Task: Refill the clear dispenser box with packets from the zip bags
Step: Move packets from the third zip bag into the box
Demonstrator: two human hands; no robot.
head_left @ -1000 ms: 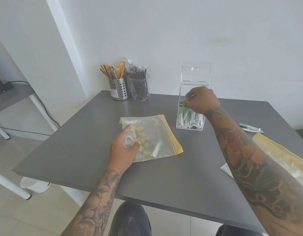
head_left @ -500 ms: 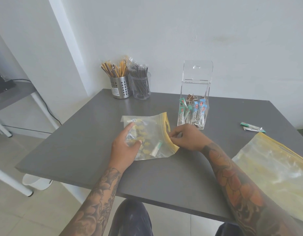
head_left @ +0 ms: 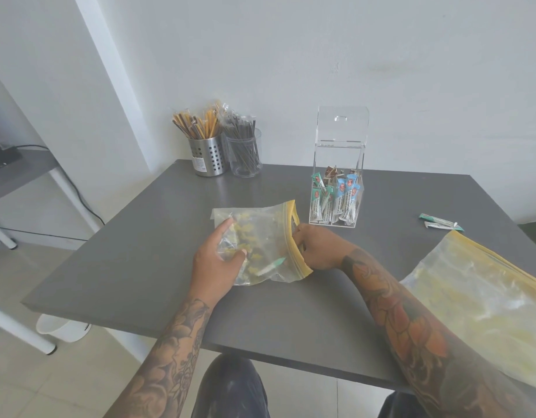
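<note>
At the centre of the dark grey square table (head_left: pixel 140 267), your left hand (head_left: pixel 218 263) presses down on the small clear zip bag with the yellow seal strip (head_left: pixel 260 236), fingers spread and the thumb pinching the plastic. Your right hand (head_left: pixel 313 247), at 3 o'clock of that bag, pinches its open yellow mouth. A single green-tipped packet (head_left: pixel 271 266) lies inside. The clear acrylic dispenser box (head_left: pixel 339 164) stands at 1 o'clock of the bag, lid raised, with green and blue packets upright in it. Two loose green packets (head_left: pixel 440 222) lie at 3 o'clock of the box, and a larger yellow-edged zip bag (head_left: pixel 477 291) lies at 4 o'clock.
</note>
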